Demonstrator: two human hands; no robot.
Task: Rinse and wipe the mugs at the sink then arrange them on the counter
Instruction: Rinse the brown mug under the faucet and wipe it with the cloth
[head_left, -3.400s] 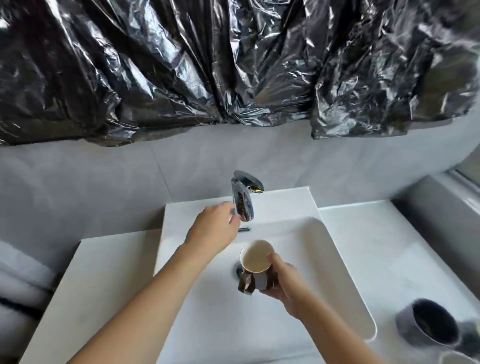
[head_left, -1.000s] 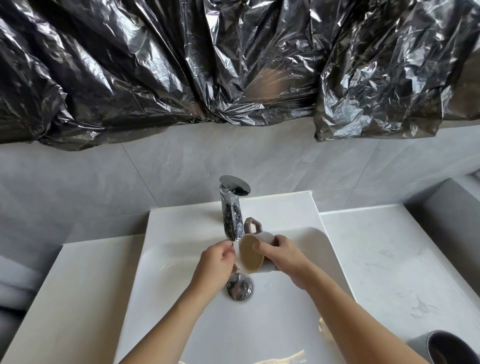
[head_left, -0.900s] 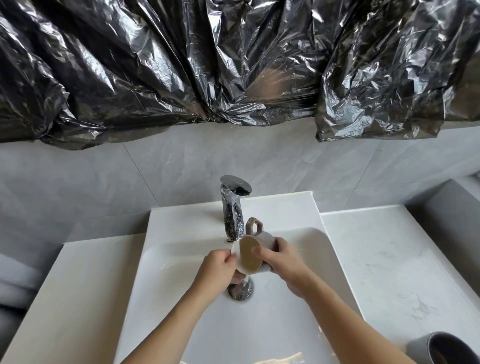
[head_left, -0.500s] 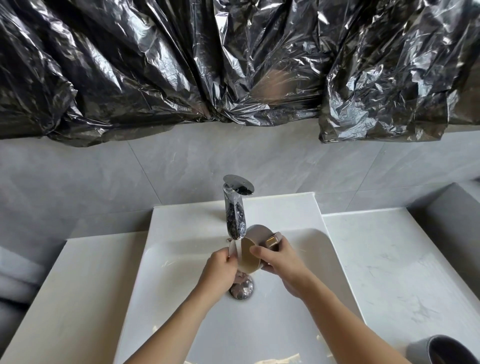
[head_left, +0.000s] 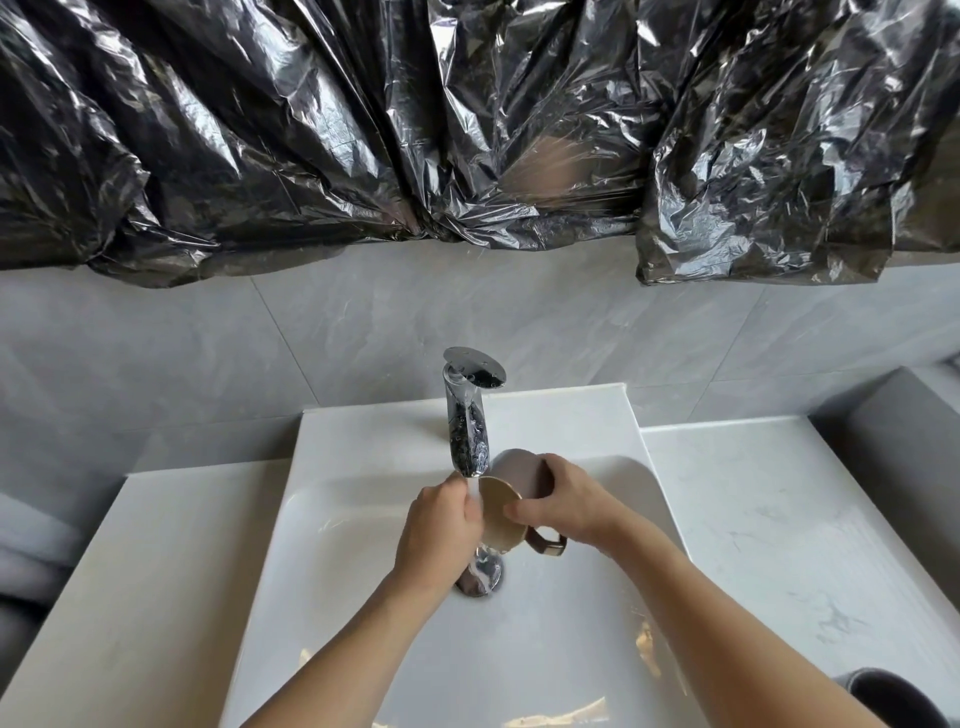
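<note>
Mid-frame under the faucet (head_left: 470, 415), the mug (head_left: 511, 499) lay tipped, mouth toward the left hand (head_left: 441, 525) rubbing its rim, right hand (head_left: 563, 501) gripping the body.

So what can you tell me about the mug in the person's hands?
The mug looks ceramic, grey outside and tan inside. It lies tipped on its side over the sink, mouth facing the left hand, its brown handle pointing down. The right hand grips its body, just under the tap.
</note>
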